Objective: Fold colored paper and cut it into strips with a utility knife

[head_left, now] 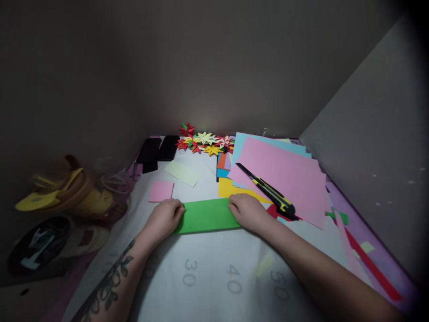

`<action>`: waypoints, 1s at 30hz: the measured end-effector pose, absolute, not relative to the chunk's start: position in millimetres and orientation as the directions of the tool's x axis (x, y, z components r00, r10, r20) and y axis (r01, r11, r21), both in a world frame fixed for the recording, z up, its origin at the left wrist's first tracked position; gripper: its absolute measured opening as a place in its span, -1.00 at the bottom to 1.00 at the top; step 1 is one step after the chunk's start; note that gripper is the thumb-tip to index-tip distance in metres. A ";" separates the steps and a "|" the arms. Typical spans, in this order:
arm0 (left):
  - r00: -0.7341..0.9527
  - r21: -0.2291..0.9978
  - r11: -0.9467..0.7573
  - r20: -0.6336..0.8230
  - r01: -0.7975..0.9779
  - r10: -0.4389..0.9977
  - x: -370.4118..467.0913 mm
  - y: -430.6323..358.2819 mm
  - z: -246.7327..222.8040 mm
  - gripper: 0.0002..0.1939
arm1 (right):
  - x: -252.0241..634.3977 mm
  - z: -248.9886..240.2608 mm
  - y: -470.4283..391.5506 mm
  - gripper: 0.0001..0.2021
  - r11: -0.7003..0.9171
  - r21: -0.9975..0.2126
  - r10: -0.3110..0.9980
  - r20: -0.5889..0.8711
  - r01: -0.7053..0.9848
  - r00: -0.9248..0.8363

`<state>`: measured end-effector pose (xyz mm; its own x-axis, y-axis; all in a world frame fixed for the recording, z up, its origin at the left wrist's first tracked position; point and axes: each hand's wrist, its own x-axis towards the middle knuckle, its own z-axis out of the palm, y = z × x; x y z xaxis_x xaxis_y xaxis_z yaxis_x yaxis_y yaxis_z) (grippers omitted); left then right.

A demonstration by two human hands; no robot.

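A green strip of paper (207, 216) lies crosswise before me on the white numbered mat (167, 273). At its left end, the curled fingers of my left hand (166, 218) grip the paper. My right hand (247, 212) has its fingers closed over the right end. Just beyond my right hand, a black and yellow utility knife (273, 192) rests on a pink sheet (284, 172), its blade end pointing away to the left. Past my left hand lie a small pink paper square (161, 192) and a pale yellow paper rectangle (182, 172).
Folded paper stars (205, 138) line the back edge near the wall. Two dark flat objects (149, 150) lie at the back left, with scissors (135, 172) nearby. Caps (63, 190) are stacked at the left. Paper scraps, including a red strip (372, 264), lie at the right.
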<state>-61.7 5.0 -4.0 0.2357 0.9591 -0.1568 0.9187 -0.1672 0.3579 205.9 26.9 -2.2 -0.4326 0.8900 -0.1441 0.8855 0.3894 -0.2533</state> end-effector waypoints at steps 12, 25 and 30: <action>0.170 0.346 -0.107 -0.159 0.932 0.973 -59.4 3.7 -3.2 -0.85 | 200.0 -3.4 28.8 -0.81 0.350 -0.179 0.912 -0.158 0.919 -0.378; 0.532 0.302 -0.493 -0.057 0.816 0.845 -62.0 1.4 0.9 -0.63 | 202.1 -1.6 27.3 -0.89 0.344 -0.163 0.922 -0.128 0.925 -0.365; 0.584 0.263 -0.539 -0.143 0.800 0.799 -58.4 8.0 9.7 -0.65 | 175.8 6.4 14.3 -0.76 0.482 -0.109 0.871 -0.048 0.870 -0.489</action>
